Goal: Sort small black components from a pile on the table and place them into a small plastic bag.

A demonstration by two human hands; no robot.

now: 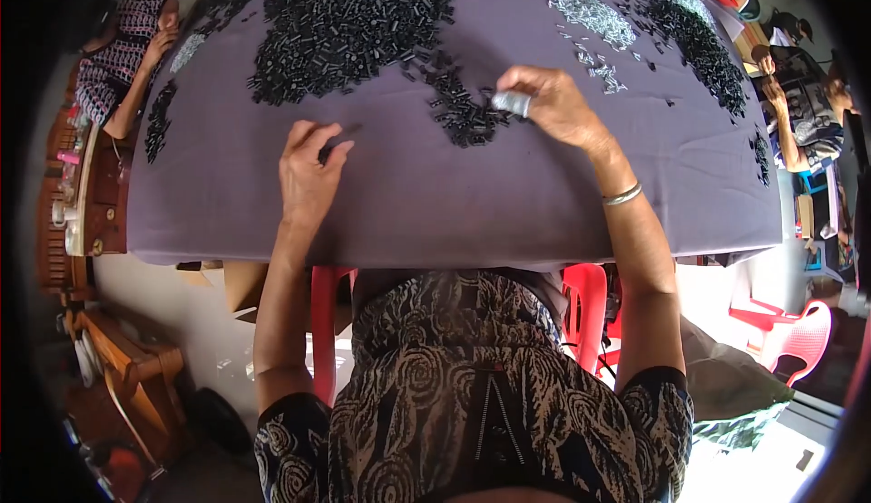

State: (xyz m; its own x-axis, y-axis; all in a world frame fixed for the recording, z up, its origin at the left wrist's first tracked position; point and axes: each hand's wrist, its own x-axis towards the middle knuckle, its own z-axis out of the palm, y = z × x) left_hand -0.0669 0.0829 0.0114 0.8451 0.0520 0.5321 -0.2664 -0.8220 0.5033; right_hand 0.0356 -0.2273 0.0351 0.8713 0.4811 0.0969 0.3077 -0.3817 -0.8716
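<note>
Above the near left part of the cloth, my left hand [310,169] is closed, thumb and forefinger curled toward each other. Something small and dark [327,152] shows between them, seemingly one of the small black pieces. My right hand [562,108] pinches a small silvery-white object [512,102], whose exact kind I cannot make out. It hangs over the right edge of a small cluster of black pieces [461,115]. Beyond lies a large heap of short black tube-like pieces [354,27]. A pile of small silvery pieces [594,20] lies farther right.
A purple-grey cloth [408,204] covers the table. More black pieces [703,68] lie at the right edge, others [159,122] at the left. One person [122,68] sits at the left, others at the right. Red plastic chairs [585,308] stand near me.
</note>
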